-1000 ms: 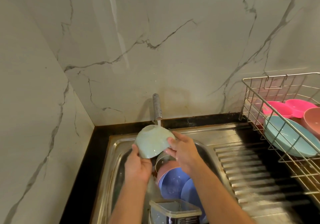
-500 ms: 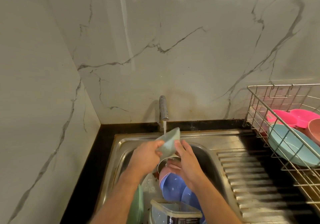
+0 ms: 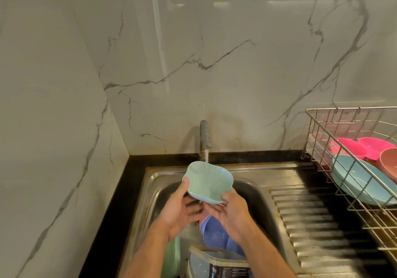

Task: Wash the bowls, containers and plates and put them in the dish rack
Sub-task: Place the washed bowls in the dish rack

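A pale green bowl (image 3: 207, 181) is held over the steel sink (image 3: 249, 177), its opening facing up and toward me, under a thin stream of water from the tap (image 3: 205, 135). My left hand (image 3: 182, 211) cups it from below on the left, thumb on its rim. My right hand (image 3: 233, 211) grips its lower right edge. Below them in the sink lie blue plates (image 3: 217, 233), a clear plastic container (image 3: 217, 262) and a green dish (image 3: 173, 258). The wire dish rack (image 3: 322, 125) at the right holds a light blue plate (image 3: 361, 181), pink dishes (image 3: 365, 149) and a dusky pink bowl (image 3: 390, 161).
A ribbed steel drainboard (image 3: 318, 224) runs between sink and rack. Black counter (image 3: 120, 202) borders the sink on the left and back. Marble walls meet in the corner at the left.
The green bowl has turned from bottom-up, through edge-on under the tap, to opening-up under the water. Both hands shifted lower beneath it.
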